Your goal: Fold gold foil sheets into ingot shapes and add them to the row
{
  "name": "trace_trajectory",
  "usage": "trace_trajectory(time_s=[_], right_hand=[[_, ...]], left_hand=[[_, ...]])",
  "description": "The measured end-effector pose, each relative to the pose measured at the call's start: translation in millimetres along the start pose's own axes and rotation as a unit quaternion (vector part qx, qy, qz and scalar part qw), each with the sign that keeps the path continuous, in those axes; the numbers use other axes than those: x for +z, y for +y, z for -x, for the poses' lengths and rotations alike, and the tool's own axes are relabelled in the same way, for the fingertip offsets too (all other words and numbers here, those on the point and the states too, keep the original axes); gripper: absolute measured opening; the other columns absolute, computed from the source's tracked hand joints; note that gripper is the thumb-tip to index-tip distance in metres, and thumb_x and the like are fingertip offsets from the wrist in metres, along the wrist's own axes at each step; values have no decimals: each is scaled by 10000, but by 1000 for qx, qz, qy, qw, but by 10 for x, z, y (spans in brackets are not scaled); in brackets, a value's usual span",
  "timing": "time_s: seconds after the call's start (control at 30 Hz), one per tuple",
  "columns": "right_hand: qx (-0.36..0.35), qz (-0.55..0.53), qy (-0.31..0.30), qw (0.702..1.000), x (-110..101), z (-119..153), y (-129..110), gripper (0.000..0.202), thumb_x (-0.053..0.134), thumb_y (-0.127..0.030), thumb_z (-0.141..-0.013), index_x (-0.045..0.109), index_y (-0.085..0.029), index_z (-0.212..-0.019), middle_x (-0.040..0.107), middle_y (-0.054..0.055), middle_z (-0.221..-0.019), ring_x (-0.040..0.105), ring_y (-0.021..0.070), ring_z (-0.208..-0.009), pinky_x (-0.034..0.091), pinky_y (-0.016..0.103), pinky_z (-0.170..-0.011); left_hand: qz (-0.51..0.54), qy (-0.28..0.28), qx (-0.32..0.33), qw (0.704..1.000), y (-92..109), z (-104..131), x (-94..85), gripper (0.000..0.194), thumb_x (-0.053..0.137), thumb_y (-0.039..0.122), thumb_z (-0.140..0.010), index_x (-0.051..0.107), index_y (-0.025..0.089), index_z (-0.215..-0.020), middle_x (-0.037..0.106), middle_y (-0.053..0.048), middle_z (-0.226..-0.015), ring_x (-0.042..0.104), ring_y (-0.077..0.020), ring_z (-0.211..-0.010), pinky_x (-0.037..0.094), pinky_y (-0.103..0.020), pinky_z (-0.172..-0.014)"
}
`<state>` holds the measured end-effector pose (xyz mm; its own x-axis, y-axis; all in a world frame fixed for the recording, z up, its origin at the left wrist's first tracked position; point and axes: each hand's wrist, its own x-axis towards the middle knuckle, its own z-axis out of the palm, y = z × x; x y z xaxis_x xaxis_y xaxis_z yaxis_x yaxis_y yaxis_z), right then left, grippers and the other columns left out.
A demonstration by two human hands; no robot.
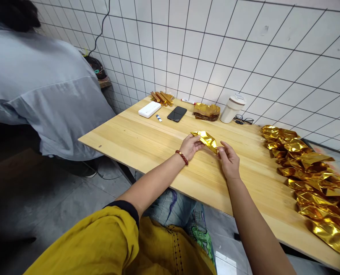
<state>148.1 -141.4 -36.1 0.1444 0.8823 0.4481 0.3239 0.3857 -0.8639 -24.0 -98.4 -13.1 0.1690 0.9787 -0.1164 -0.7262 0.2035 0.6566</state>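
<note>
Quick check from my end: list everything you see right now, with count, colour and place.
foil piece: one, gold, mid-table, between both hands
folded foil row: many, gold, along the right edge
foil stack: one, gold, far side
sticks: several, gold-brown, far corner
power bank: one, white, far left
phone: one, black, beside it
cup: one, white, by the wall
glasses: one, black, right of cup
table: one, light wood
co-worker: one, grey shirt, left
left hand: holds foil
right hand: holds foil

Bright, even overhead light; glare on gold foil pile [316, 179]; dim floor at left; wide-angle bending at edges; sharp throughout.
</note>
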Motion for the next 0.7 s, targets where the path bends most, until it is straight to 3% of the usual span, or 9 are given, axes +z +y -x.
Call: trace_trajectory(time_s=[0.17,0.23,0.33,0.5,0.7], right_hand=[[53,-63,-51,995,35,-21,-42,639,804,-436,-660,570,-248,-1224,688,26,-948,630,155,-779,532,306,-710],[58,-80,-62,993,54,-18,-62,579,829,-417,-633,606,-235,-1135,700,22,-934,631,149,-773,526,288,-705],[85,-90,-62,990,56,-14,-86,416,794,-468,-671,656,-199,-957,697,14,-803,602,133,-653,511,268,-611],[103,-91,-62,989,11,-16,-119,357,728,-532,-742,652,-187,-793,660,-3,-644,536,103,-510,486,250,-530],[85,-112,-94,986,-12,-6,-131,373,614,-548,-847,670,-188,-764,650,4,-653,553,104,-540,490,252,-573]], left_hand=[[-13,-21,-7,1000,-36,16,7,231,785,220,-713,652,137,-883,712,-48,-837,656,-130,-742,515,-308,-799],[-28,-43,-13,999,-47,29,12,293,823,249,-671,668,131,-890,717,-60,-873,664,-144,-780,511,-317,-814],[-46,-70,-25,996,-50,58,25,374,855,306,-628,683,131,-910,715,-67,-912,664,-144,-799,502,-304,-805],[-70,-137,-42,987,-89,106,58,526,924,273,-480,690,127,-928,709,-65,-928,652,-149,-787,497,-309,-763],[-96,-93,-23,991,-135,100,69,489,924,340,-453,714,88,-815,693,-50,-785,607,-110,-675,470,-265,-661]])
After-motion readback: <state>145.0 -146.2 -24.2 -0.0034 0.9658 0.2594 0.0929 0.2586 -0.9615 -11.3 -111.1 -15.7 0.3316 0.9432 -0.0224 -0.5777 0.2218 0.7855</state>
